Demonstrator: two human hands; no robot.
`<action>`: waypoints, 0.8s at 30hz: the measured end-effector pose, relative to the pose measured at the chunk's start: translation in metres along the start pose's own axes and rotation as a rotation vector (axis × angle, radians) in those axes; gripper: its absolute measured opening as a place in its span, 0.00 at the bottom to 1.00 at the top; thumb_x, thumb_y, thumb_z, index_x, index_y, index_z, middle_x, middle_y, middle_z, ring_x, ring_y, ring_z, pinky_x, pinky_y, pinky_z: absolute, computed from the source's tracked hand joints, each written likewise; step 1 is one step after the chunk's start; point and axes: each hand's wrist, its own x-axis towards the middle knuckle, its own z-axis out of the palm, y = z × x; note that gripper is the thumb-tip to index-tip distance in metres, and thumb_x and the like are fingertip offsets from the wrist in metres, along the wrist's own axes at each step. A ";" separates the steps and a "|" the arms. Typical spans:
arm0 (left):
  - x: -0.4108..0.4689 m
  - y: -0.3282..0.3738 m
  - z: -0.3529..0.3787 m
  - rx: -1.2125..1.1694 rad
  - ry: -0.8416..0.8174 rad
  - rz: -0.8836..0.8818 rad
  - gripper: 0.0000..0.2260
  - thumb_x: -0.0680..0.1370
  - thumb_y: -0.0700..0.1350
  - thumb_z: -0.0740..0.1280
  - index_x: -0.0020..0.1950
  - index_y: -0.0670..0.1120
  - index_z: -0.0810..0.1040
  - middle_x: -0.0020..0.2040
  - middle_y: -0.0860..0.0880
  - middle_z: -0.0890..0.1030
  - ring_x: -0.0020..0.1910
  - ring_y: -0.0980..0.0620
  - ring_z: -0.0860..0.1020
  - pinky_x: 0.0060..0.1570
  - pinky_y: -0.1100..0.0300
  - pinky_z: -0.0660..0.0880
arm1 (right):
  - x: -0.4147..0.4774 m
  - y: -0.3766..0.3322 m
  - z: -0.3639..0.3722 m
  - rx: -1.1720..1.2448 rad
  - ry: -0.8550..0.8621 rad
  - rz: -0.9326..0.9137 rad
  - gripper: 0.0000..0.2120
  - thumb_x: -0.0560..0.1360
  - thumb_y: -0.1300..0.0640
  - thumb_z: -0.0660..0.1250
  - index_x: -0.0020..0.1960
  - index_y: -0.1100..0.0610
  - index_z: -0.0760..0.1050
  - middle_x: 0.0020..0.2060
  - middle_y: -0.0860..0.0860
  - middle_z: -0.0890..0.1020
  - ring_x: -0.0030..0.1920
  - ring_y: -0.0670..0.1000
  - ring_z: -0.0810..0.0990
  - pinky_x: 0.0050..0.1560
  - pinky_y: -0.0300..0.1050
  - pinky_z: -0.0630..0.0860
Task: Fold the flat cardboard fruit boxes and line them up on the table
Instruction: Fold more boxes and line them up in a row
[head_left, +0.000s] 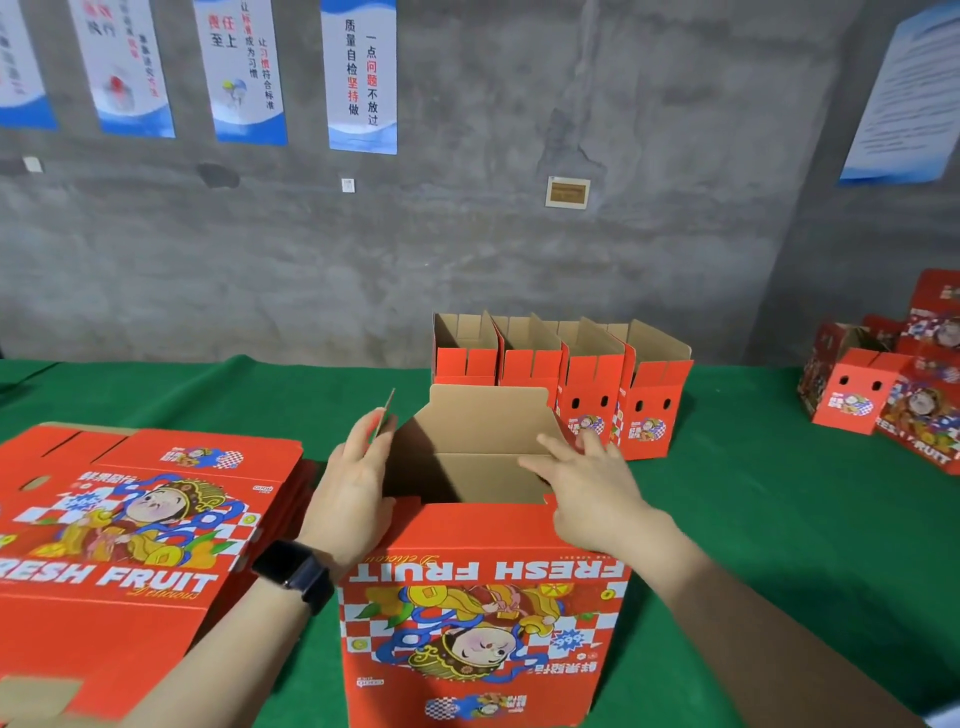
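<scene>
A partly erected red fruit box (483, 623) stands upright at the near edge of the green surface (753, 519), printed side toward the camera and upside down, its top open and brown interior exposed. The left hand (358, 483) lies flat against the box's left side panel, fingers extended along the panel's upper edge; its grip is open, pressing rather than clasping. A dark wrist device (296, 574) sits on the left wrist. The right hand (592, 488) reaches over the box's right top corner, fingers spread and resting on the inner brown flap (488, 421); its grip is likewise open, with nothing enclosed. A stack of flat unfolded boxes (140, 525) lies just beside the box toward the surface's left edge, printed face up. Four erected boxes (561, 384) stand side by side in a row toward the far edge, directly behind the box being worked, tops open. Further erected boxes (893, 395) are piled loosely at the right edge. Posters (358, 73) hang on the grey wall behind
</scene>
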 end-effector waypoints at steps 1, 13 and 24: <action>0.000 -0.001 0.000 -0.013 -0.002 0.013 0.38 0.69 0.33 0.71 0.76 0.46 0.59 0.76 0.47 0.58 0.71 0.44 0.64 0.70 0.53 0.63 | 0.006 -0.001 -0.005 -0.018 -0.090 0.017 0.39 0.71 0.61 0.62 0.77 0.41 0.52 0.78 0.49 0.47 0.75 0.64 0.49 0.65 0.57 0.66; 0.022 -0.009 -0.002 -0.013 -0.151 -0.077 0.17 0.80 0.43 0.61 0.69 0.49 0.72 0.62 0.43 0.76 0.62 0.43 0.74 0.61 0.56 0.69 | 0.024 -0.018 0.005 -0.316 -0.219 -0.014 0.39 0.77 0.67 0.58 0.79 0.51 0.41 0.78 0.57 0.50 0.73 0.71 0.54 0.64 0.59 0.69; 0.036 -0.027 0.008 -0.580 -0.313 -0.108 0.25 0.70 0.25 0.67 0.62 0.46 0.75 0.64 0.48 0.72 0.63 0.49 0.72 0.66 0.60 0.67 | 0.003 0.017 0.035 0.686 0.332 -0.376 0.15 0.72 0.66 0.56 0.38 0.60 0.81 0.44 0.52 0.85 0.56 0.54 0.81 0.61 0.47 0.74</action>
